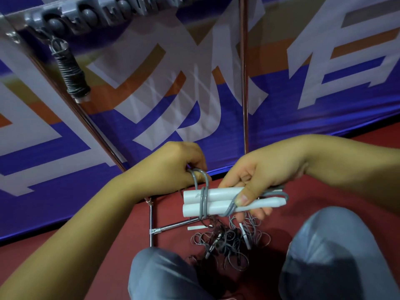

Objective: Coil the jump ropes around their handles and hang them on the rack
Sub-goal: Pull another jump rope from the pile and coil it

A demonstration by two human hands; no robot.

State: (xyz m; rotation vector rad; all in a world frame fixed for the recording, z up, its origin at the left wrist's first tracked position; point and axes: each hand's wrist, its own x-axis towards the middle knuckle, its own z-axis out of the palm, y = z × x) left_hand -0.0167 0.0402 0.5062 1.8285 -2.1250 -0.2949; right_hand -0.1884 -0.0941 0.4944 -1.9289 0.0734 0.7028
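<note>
Right hand [257, 180]: fingers [241, 199] clenched around the pair of white handles [218, 202], thumb pressing them side by side near their tapered ends. Left hand [179, 167]: fingers curled around a loop of the grey rope [203, 197], drawn taut just beside the handles' blunt ends, where two or so turns already cross both handles. A further strand crosses diagonally under the right thumb. Below the hands, on the red floor [121, 241], lies a tangle of uncoiled ropes [227, 241] with loose white handles among them. Above and left of the hands, one finished coiled rope [72, 76] hangs from the rack [91, 13], whose metal uprights descend behind the left wrist. Judged step: early wrapping. Risks: slack in the left-hand loop would let the first turns slide off the blunt ends; a relaxed thumb would let the handles splay and loosen the coil; the trailing rope, if it is part of the floor tangle, may snag and jerk the bundle.
</note>
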